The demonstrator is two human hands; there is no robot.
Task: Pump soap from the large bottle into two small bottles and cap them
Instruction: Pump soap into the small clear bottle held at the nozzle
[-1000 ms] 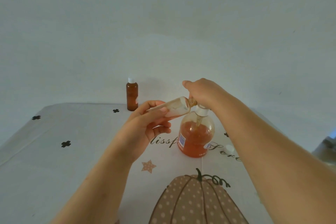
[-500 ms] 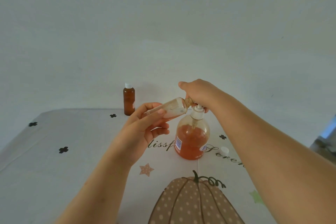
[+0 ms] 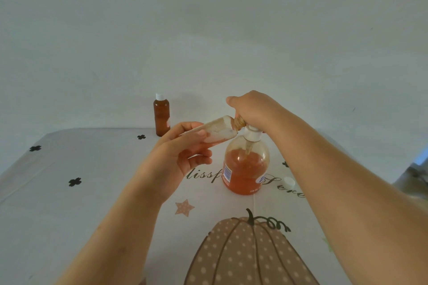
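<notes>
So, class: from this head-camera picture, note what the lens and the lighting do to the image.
Head view: the wide-angle lens bows the table at its far edge and stretches the right forearm; light is soft and dim, with a faint shadow right of the capped small bottle; the held small bottle looks slightly blurred.

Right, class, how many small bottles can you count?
2. The capped bottle stands at the far edge of the table. The open bottle lies tilted in the left hand, mouth at the pump of the big bottle. Arms could hide more.
</notes>
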